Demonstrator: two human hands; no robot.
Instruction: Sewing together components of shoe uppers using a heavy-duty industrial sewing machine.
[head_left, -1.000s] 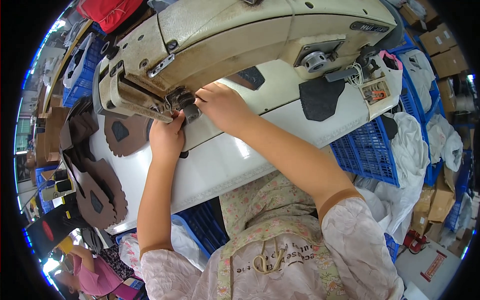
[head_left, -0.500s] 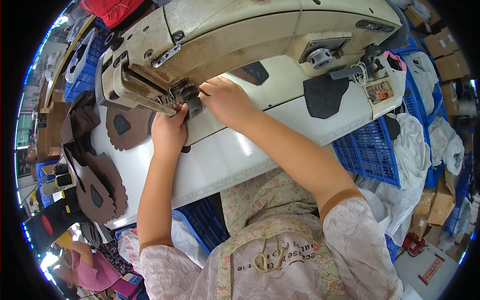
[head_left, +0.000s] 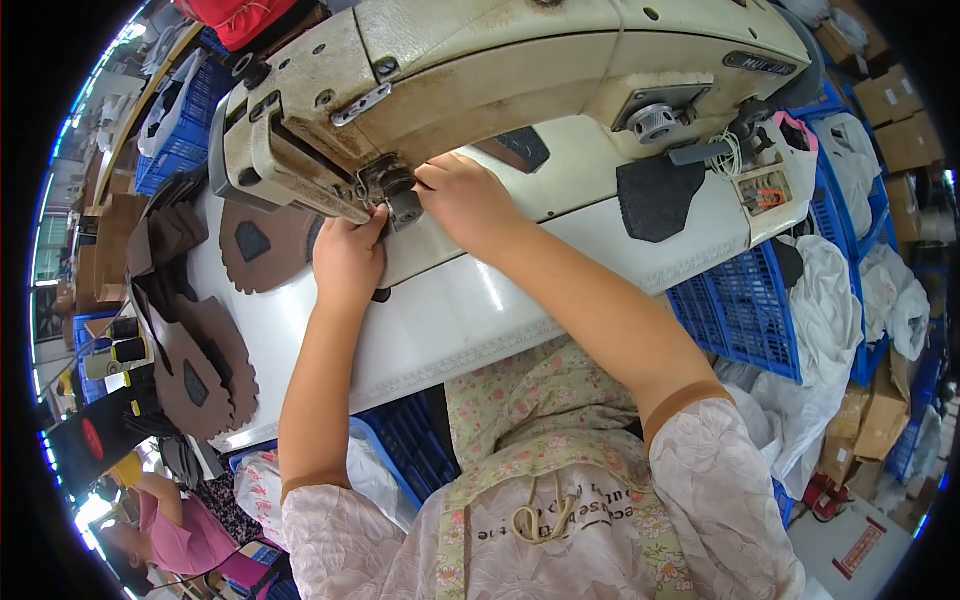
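A cream industrial sewing machine point(head_left: 520, 70) stands on a white table point(head_left: 470, 310). Both my hands meet under its head at the presser foot point(head_left: 398, 200). My left hand point(head_left: 348, 262) lies curled just left of the foot, and a small edge of a dark piece point(head_left: 380, 295) shows under its palm. My right hand point(head_left: 465, 195) reaches in from the right with its fingertips at the foot. The machine head hides what those fingers touch.
Brown scalloped cut pieces lie on the table's left point(head_left: 265, 245) and front-left point(head_left: 195, 360). A dark shaped piece point(head_left: 655, 195) lies to the right. Blue crates point(head_left: 740, 305) and white cloth point(head_left: 830, 310) stand on the right. Another person point(head_left: 170, 530) sits at lower left.
Both hands have stayed at the presser foot, shifting only slightly. The view has drawn closer to the machine.
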